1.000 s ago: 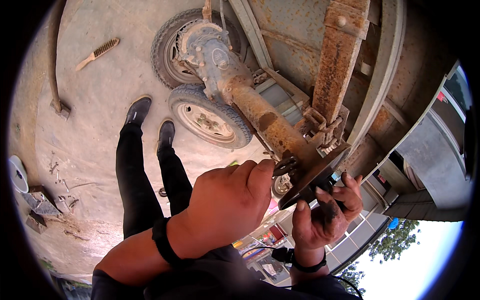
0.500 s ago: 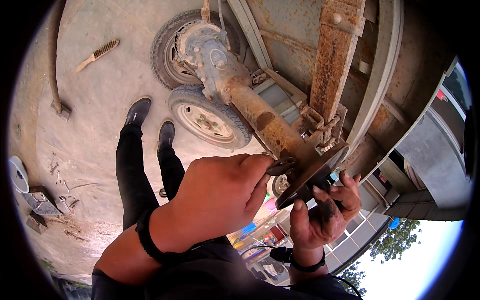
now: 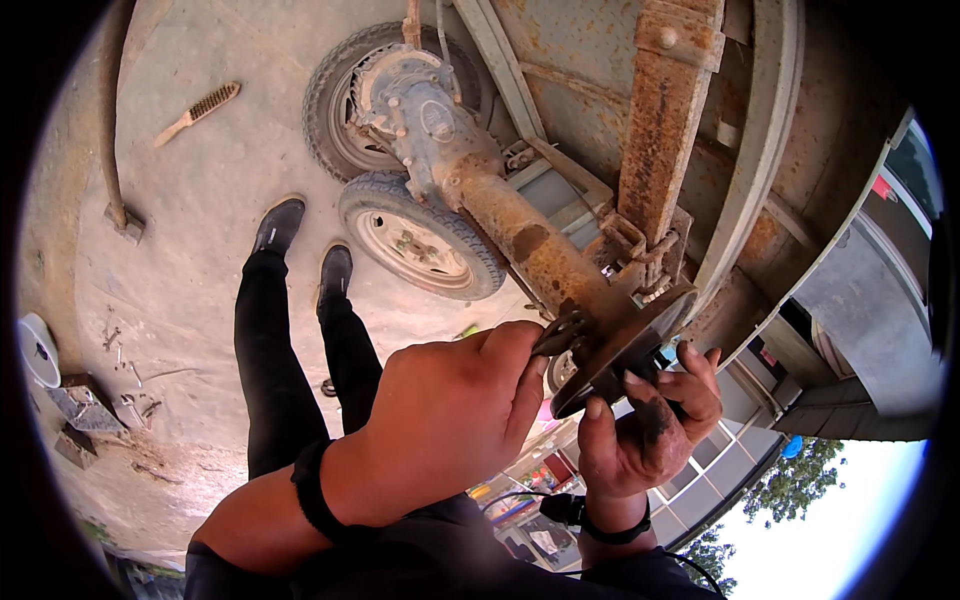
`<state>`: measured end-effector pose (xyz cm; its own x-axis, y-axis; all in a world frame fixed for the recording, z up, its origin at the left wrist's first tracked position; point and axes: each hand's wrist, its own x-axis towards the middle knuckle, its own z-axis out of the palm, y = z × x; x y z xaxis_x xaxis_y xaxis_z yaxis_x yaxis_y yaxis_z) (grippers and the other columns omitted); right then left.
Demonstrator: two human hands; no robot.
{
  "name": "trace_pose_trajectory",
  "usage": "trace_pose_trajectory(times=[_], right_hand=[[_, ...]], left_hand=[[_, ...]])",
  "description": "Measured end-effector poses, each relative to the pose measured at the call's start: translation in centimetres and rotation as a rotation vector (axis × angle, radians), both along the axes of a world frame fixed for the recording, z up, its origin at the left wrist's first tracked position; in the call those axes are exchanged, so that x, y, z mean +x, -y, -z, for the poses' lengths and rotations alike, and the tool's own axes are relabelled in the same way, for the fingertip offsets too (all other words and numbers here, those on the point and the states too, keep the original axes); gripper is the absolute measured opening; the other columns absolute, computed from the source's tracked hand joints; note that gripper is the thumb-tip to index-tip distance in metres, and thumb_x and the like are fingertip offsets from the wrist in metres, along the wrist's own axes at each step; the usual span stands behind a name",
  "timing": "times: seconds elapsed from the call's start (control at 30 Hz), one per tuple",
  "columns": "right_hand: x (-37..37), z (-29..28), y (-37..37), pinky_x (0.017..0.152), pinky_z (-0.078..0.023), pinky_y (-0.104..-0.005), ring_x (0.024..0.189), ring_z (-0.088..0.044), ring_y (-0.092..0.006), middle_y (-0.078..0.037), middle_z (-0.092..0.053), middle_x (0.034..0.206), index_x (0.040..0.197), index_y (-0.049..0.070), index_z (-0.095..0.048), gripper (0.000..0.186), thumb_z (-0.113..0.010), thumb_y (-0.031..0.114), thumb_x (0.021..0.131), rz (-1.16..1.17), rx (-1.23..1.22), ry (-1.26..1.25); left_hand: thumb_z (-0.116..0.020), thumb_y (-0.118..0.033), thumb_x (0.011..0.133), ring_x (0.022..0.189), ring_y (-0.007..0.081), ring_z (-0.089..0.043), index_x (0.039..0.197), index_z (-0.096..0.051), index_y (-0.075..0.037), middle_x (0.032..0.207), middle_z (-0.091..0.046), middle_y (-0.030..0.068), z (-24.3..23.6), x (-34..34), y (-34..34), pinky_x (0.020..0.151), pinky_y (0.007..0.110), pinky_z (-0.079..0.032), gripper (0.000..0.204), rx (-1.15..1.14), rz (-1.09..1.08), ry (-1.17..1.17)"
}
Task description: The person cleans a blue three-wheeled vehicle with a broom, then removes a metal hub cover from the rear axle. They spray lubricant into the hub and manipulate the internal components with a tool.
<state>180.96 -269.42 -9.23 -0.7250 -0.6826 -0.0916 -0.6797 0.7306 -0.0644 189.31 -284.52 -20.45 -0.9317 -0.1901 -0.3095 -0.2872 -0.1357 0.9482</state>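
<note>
My left hand is closed round a small dark metal piece with a ring-like end, held against the inner side of a round dark flange. Most of this piece is hidden in my fingers, so its kind is unclear. The flange sits on the end of a rusty axle tube. On its outer side, my right hand has bent, grease-stained fingers round a dark part at the flange's face; I cannot make out what they grip.
The axle housing runs toward a wheel, and another wheel lies nearby. A rusty beam rises beside the flange. On the floor are a wire brush, small metal parts and a white bucket.
My left hand and wrist have shifted slightly down and to the right, still closed on the dark metal piece. My right hand stays nearly in place at the flange.
</note>
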Motion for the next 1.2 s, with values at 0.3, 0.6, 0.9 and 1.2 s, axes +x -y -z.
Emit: trace_pose_trajectory(times=[0.3, 0.6, 0.9, 1.2], right_hand=[[0.0, -0.1, 0.0, 0.119, -0.025, -0.0646, 0.127, -0.051, -0.0343, -0.010, -0.051, 0.103, 0.099, 0.009, -0.073, 0.031, -0.084, 0.029, 0.078, 0.004, 0.016, -0.002], [0.0, -0.1, 0.1, 0.119, -0.026, -0.0634, 0.127, -0.052, -0.0331, -0.008, -0.051, 0.103, 0.097, 0.012, -0.073, 0.029, -0.085, 0.027, 0.075, 0.010, 0.022, 0.001], [0.0, -0.1, 0.0, 0.120, -0.024, -0.0646, 0.129, -0.050, -0.0343, -0.010, -0.051, 0.104, 0.099, 0.008, -0.073, 0.030, -0.082, 0.027, 0.079, -0.009, 0.014, 0.011], [-0.1, -0.2, 0.3, 0.116, -0.031, -0.0620, 0.124, -0.055, -0.0317, -0.004, -0.055, 0.101, 0.096, 0.017, -0.074, 0.036, -0.092, 0.025, 0.065, 0.015, 0.023, -0.008]], left_hand=[[-0.069, -0.011, 0.092, 0.064, 0.0337, -0.068, 0.110, -0.062, 0.000, 0.075, -0.068, 0.0156, 0.8, 0.3, 0.6, 0.055, 0.041, -0.051, 0.022, 0.033, 0.038, -0.091], [-0.069, -0.012, 0.093, 0.065, 0.0344, -0.067, 0.110, -0.063, -0.001, 0.076, -0.067, 0.0152, 1.4, 0.0, 1.1, 0.057, 0.041, -0.051, 0.021, 0.193, 0.083, -0.096], [-0.071, -0.013, 0.091, 0.063, 0.0345, -0.066, 0.107, -0.064, -0.003, 0.075, -0.065, 0.0153, 1.6, -0.2, 1.6, 0.055, 0.041, -0.050, 0.020, 0.189, 0.110, -0.115], [-0.072, -0.013, 0.089, 0.066, 0.0340, -0.066, 0.107, -0.065, -0.003, 0.075, -0.065, 0.0145, 1.8, -0.4, 2.0, 0.057, 0.040, -0.051, 0.022, 0.206, 0.149, -0.123]])
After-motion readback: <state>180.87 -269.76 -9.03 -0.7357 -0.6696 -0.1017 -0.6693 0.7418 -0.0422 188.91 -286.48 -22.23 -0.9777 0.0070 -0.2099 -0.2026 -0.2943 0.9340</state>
